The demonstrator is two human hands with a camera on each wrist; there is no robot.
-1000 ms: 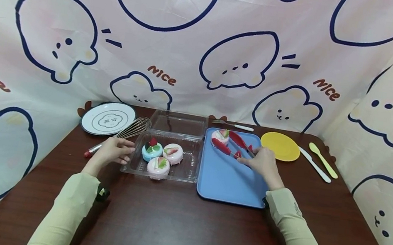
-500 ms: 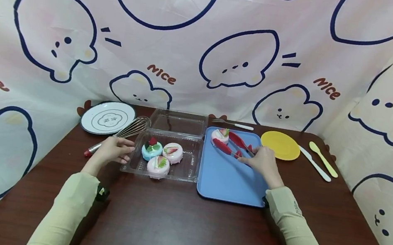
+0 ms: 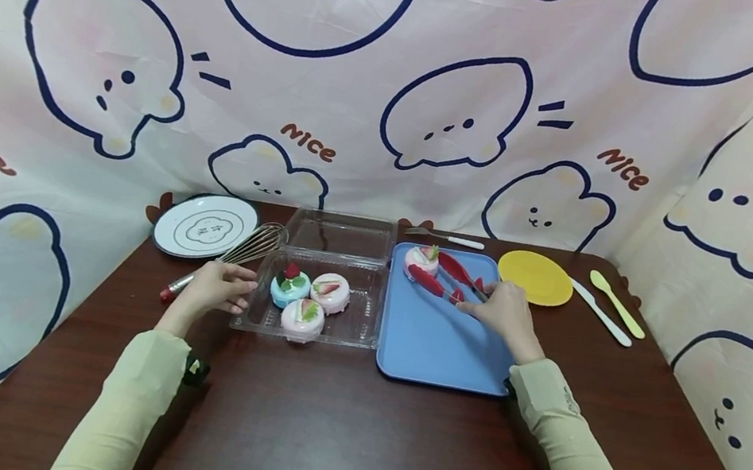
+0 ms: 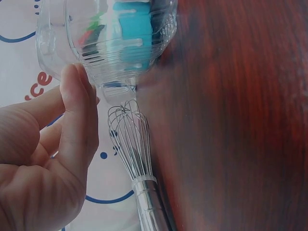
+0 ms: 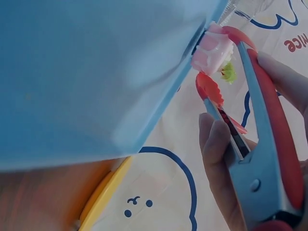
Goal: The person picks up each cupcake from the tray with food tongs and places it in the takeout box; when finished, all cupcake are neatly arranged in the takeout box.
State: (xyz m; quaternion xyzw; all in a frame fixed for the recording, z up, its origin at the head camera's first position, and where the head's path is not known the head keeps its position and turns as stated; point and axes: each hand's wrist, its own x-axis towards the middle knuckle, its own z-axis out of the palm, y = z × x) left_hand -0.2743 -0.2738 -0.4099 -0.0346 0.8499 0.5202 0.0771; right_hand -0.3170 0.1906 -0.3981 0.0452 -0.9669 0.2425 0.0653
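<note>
In the head view my right hand (image 3: 505, 309) grips a pair of red-and-metal tongs (image 3: 426, 280). The tong tips stand apart on either side of a pink toy cake (image 3: 419, 265) with a strawberry slice, at the far left corner of a blue tray (image 3: 443, 353). My left hand (image 3: 219, 289) is at the left side of a lidded clear plastic box (image 3: 367, 298), fingers fairly straight. In the left wrist view its fingertips are right at the box rim. Inside the box sit a blue cake (image 3: 290, 293) and two pink cakes (image 3: 331, 294).
A whisk (image 3: 255, 244) lies beyond my left hand, by a white plate (image 3: 168, 230). At the back is a fork (image 3: 465, 243). Right of the tray are a yellow plate (image 3: 535, 278), a white knife (image 3: 601, 313) and a light-green spoon (image 3: 619, 306). Patterned cloth (image 3: 366, 105) hangs behind the table.
</note>
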